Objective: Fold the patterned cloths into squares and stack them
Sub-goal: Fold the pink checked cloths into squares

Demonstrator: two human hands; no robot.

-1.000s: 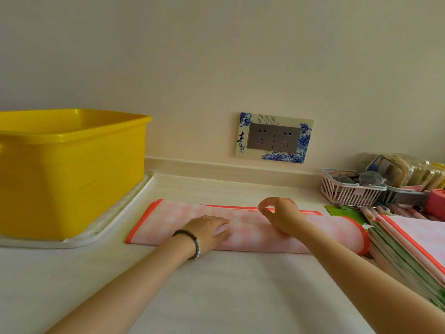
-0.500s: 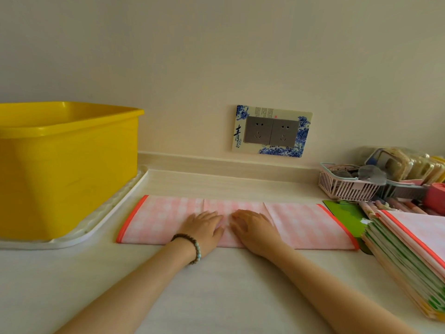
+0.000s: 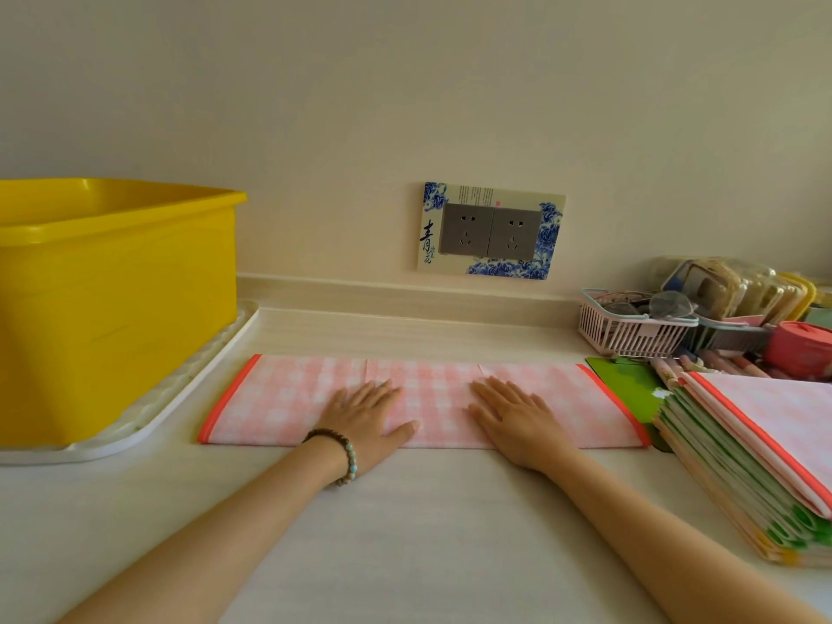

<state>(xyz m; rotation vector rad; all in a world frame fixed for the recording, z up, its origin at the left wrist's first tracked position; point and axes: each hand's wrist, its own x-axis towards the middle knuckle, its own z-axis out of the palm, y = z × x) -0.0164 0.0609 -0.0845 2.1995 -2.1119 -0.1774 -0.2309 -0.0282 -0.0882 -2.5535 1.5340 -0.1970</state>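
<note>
A pink checked cloth point(image 3: 288, 398) with orange end trims lies on the white counter as a long flat strip, folded lengthwise. My left hand point(image 3: 364, 418) lies flat on it left of centre, fingers straight and a bead bracelet on the wrist. My right hand point(image 3: 513, 416) presses flat on it right of centre. A hand's width of cloth shows between the two hands. At the right edge stands a stack of folded cloths point(image 3: 756, 452), its top one pink checked with an orange trim.
A big yellow tub point(image 3: 112, 299) stands on a white tray point(image 3: 148, 416) at the left. A wall socket plate point(image 3: 490, 231) is behind. At the back right are a pink basket point(image 3: 630, 331), a red tape roll point(image 3: 801, 349), packets and a green card point(image 3: 626, 380).
My right hand left the cloth's far edge and came down flat beside my left hand. Both hands have since slid apart along the strip, which now lies flat.
</note>
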